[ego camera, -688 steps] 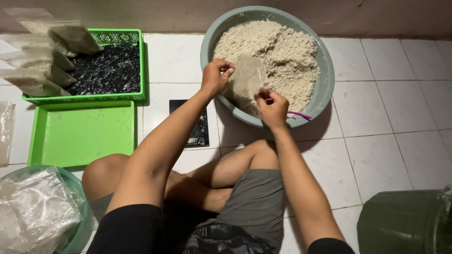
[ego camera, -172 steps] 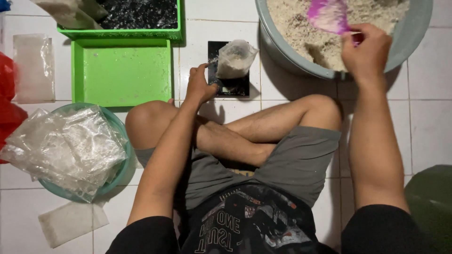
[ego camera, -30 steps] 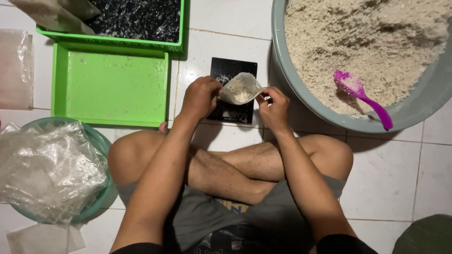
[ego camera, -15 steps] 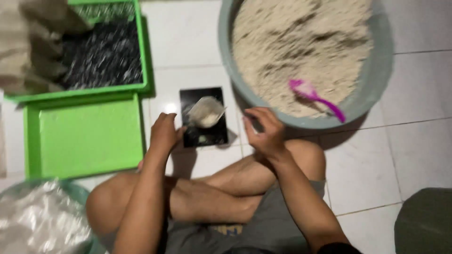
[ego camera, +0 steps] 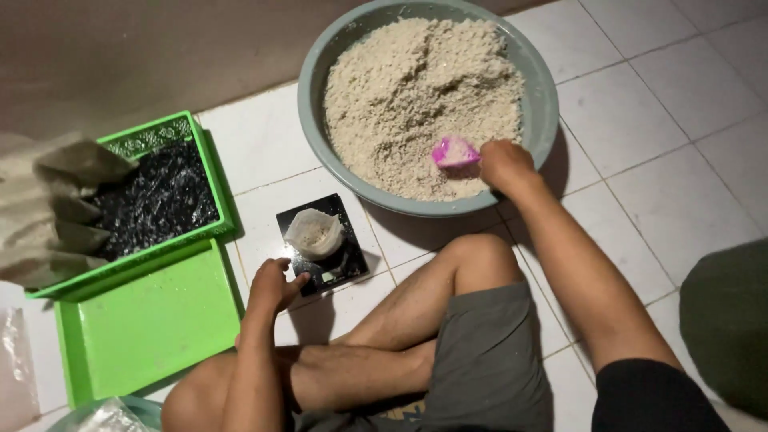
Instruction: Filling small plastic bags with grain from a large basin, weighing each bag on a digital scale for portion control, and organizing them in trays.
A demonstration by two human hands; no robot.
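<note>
Bag (ego camera: 314, 233) on scale (ego camera: 324, 246), left of basin (ego camera: 544, 104).

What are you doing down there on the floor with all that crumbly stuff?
A person sits cross-legged on the tiled floor. The right hand holds a pink scoop in the grey basin of pale crumbly grain. The left hand rests at the edge of a small black scale, where a partly filled clear bag sits.

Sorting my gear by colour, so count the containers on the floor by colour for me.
Green: 2, the basket and the tray.
Grey-blue: 2, the big basin and the basin edge bottom left.
Total: 4
</note>
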